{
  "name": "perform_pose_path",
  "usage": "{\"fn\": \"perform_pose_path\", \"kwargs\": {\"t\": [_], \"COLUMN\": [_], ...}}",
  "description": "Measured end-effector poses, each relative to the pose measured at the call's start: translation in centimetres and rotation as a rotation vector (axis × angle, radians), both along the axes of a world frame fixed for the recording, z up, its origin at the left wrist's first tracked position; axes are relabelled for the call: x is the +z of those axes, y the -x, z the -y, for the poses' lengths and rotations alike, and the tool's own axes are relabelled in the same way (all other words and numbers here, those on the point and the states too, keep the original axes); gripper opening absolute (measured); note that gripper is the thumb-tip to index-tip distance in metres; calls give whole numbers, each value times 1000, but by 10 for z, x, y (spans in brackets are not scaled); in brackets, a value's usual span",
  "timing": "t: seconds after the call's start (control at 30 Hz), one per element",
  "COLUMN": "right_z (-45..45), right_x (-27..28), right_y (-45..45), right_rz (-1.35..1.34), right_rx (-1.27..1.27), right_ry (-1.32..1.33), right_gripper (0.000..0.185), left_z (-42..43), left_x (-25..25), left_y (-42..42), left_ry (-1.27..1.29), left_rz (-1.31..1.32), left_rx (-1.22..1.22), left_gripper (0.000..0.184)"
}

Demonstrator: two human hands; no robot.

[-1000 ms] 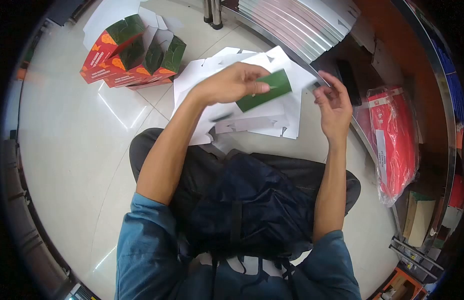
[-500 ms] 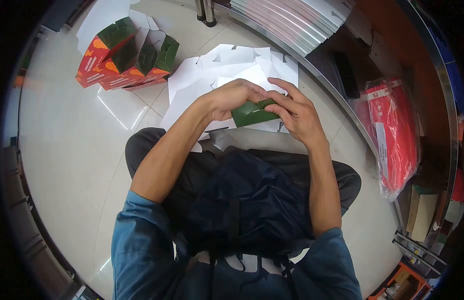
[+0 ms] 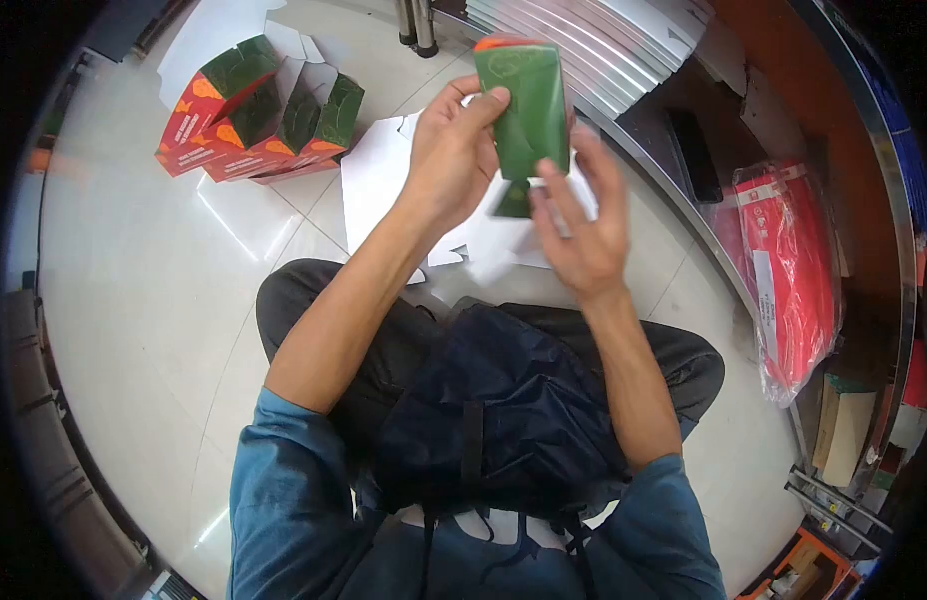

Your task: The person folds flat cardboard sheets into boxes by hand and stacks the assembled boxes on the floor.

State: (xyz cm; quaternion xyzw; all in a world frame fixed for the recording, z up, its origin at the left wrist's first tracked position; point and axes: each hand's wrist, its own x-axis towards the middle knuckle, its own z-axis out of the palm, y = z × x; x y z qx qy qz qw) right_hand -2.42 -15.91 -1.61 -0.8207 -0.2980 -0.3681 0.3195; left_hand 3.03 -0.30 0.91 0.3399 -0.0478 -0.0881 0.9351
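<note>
My left hand [image 3: 457,158] grips a folded green carton [image 3: 529,105] by its left side, thumb on the front face. An orange edge shows at the carton's top, and a green flap hangs from its lower end. Blurred by motion, my right hand [image 3: 592,235] is at the carton's lower right corner with its fingers apart; whether it presses on the flap is hard to see. Flat white card sheets [image 3: 379,185] lie on the floor beneath the hands. To the left stand several red and green cartons [image 3: 234,125] with open tops.
A metal-edged shelf [image 3: 649,185] curves along the right, with stacked white panels [image 3: 594,50] on it. Red items in a clear plastic bag [image 3: 784,270] lean there. A metal table leg [image 3: 419,28] stands at the back. My crossed legs are in front.
The green carton has been lifted away from me and turned upright. My left hand has moved up with it, while my right hand has moved down to its lower end.
</note>
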Motion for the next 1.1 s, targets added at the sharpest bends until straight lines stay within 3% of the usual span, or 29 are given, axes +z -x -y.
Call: {"fn": "perform_pose_path", "kwargs": {"t": [0.07,0.17,0.33,0.57,0.6,0.7,0.83,0.93,1.1], "right_z": [5,6,14,21,20,24,22,18,12], "right_x": [2,1,24,15,16,13,11,0,-4], "right_y": [-3,3,6,-1,0,2,2,-2,0], "right_rz": [-25,-87,-260,-159,-134,-239,-267,-177,-200], "right_rx": [18,124,205,35,19,157,219,85,-35], "right_ry": [-97,-130,101,-197,-139,-153,-142,-226,-147], "right_gripper": [40,47,44,40,40,41,42,43,33], "left_z": [7,7,-8,10,12,11,11,18,23], "left_x": [-5,-1,-3,-3,-4,-7,-4,-7,-11], "left_y": [5,5,-6,14,17,12,13,20,30], "left_ry": [114,107,45,-491,-515,-363,-394,-405,-375], "left_rz": [14,7,-23,109,131,140,119,79,16], "left_rx": [-25,-1,-41,-53,-61,-43,17,-11,-4], "left_gripper": [25,25,36,28,28,25,25,24,23]}}
